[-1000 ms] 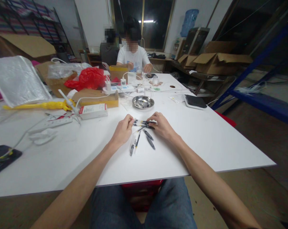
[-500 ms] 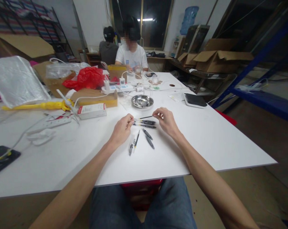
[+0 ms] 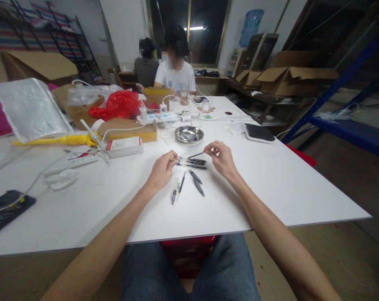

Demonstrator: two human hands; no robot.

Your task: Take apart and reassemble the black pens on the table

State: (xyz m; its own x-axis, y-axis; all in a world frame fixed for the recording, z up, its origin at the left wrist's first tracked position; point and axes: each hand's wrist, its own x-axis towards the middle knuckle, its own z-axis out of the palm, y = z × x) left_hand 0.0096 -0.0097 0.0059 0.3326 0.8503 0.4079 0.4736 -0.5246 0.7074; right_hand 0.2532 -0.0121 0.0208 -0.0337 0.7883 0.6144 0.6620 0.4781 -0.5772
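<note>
My right hand (image 3: 221, 159) pinches one end of a thin dark pen refill (image 3: 196, 155), which slants down to the left. The fingers of my left hand (image 3: 162, 168) are closed at the left ends of several black-and-clear pens (image 3: 192, 162) lying side by side; what is between those fingertips is too small to make out. Nearer to me on the table lie a clear pen barrel (image 3: 173, 192), a dark refill with a yellow band (image 3: 182, 184) and two grey pen grips (image 3: 198, 186).
Beyond my hands stands a steel bowl (image 3: 189, 134) with small dark parts. A white box (image 3: 125, 147), a power strip (image 3: 158, 117) and a red bag (image 3: 122, 104) are to the left. A black-topped device (image 3: 259, 132) lies right. A person (image 3: 176, 77) sits opposite.
The refill in my right hand has tilted more and its left end has moved right, away from my left fingertips. My left hand has barely moved; the whole view has shifted slightly.
</note>
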